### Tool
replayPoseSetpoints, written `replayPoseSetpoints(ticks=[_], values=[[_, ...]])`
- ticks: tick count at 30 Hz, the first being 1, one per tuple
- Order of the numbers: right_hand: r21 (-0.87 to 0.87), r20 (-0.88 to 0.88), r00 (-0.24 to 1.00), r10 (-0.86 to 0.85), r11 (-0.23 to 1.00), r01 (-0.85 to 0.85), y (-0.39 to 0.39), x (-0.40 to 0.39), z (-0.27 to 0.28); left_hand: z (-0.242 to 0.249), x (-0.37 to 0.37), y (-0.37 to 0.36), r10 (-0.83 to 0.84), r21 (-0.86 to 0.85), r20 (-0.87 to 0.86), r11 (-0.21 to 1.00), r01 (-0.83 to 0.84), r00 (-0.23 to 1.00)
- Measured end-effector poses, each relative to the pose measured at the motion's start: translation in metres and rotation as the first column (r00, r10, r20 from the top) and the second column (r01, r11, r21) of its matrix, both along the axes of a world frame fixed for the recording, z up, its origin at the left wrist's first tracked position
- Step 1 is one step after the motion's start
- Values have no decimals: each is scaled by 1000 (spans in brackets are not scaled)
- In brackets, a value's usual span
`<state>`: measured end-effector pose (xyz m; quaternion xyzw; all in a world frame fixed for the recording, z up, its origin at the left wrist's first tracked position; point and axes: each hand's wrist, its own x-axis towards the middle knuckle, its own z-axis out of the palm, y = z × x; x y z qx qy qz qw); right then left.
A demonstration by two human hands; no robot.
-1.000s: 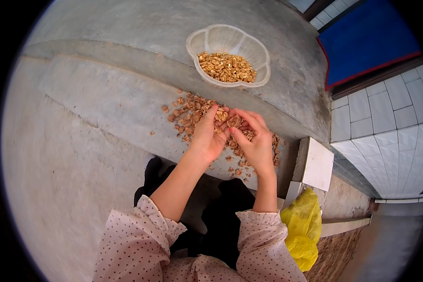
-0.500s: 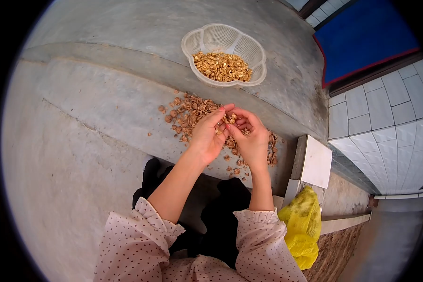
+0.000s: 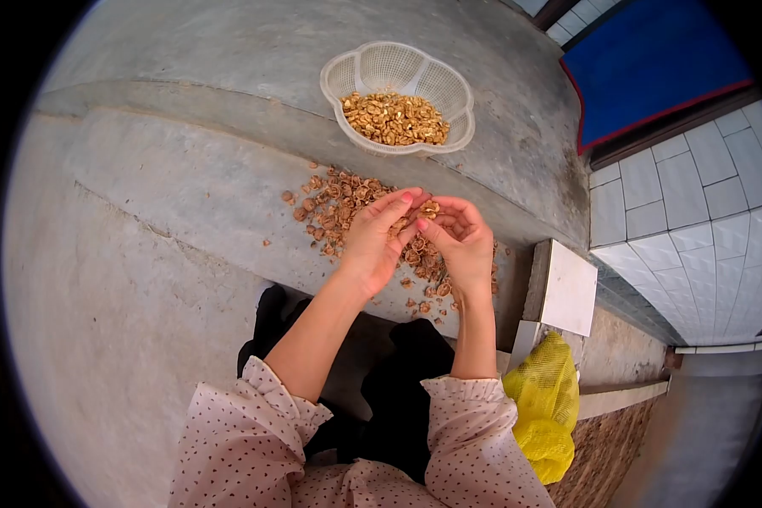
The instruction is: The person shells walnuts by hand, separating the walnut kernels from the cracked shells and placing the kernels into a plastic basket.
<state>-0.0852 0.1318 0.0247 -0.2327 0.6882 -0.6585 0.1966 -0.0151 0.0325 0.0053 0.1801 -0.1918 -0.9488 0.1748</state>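
Note:
Both hands meet above a heap of cracked walnut shells [image 3: 340, 203] on the concrete step. Between the thumb and fingers of my right hand [image 3: 466, 245] is a light brown walnut kernel [image 3: 430, 208]. My left hand [image 3: 370, 244] is closed beside it, fingertips close to the kernel, with walnut bits [image 3: 395, 227] partly hidden in its curled fingers. Beyond the hands, on the higher step, stands a white plastic basket [image 3: 457, 89] with a scalloped rim. Many shelled walnut kernels [image 3: 395, 120] lie in it.
A yellow mesh bag [image 3: 543, 406] rests at the right, beside a white-tiled block [image 3: 571, 288]. The concrete step edge [image 3: 186, 91] runs between the shells and the basket. A blue curtain [image 3: 652, 72] hangs at the upper right, above a tiled wall [image 3: 694, 182].
My right hand has shifted slightly right, away from my left hand. The walnut kernel in its fingers shows more plainly. The basket and shell heap sit slightly further left in view.

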Motion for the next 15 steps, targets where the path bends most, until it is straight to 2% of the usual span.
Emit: replayPoseSetpoints(ticks=[2, 3, 5, 6, 8, 9, 11, 12, 15], values=[[-114, 194, 980, -49, 991, 72, -1, 2, 8, -1, -1, -4, -6, 52, -10, 999, 6, 1000], [-114, 194, 980, -47, 991, 70, 0, 2, 10, -1, -1, -5, -11, 103, -21, 995, 13, 1000], [-314, 436, 898, 64, 945, 85, 3, 2, 14, -3, 0, -5, -24, 131, -12, 991, 25, 1000], [-314, 436, 898, 63, 946, 86, 2, 2, 10, -3, 0, -5, -38, 159, -4, 987, 38, 999], [-91, 54, 998, 37, 995, -32, -2, 5, -2, -7, 1, -6, -42, 109, 33, 993, 38, 999], [-91, 55, 998, 36, 995, -31, -4, 6, -6, -9, 1, -5, -43, 59, 68, 998, 39, 997], [288, -348, 932, 106, 958, -2, -11, 11, -8, -10, 0, -5, -61, 78, 30, 995, 59, 998], [312, -416, 908, 40, 945, 101, -14, 17, -5, -10, 0, -5, -78, 96, -9, 992, 78, 997], [276, -439, 898, 15, 954, 119, -16, 19, -4, -7, 0, -4, -85, 144, 28, 986, 80, 996]])
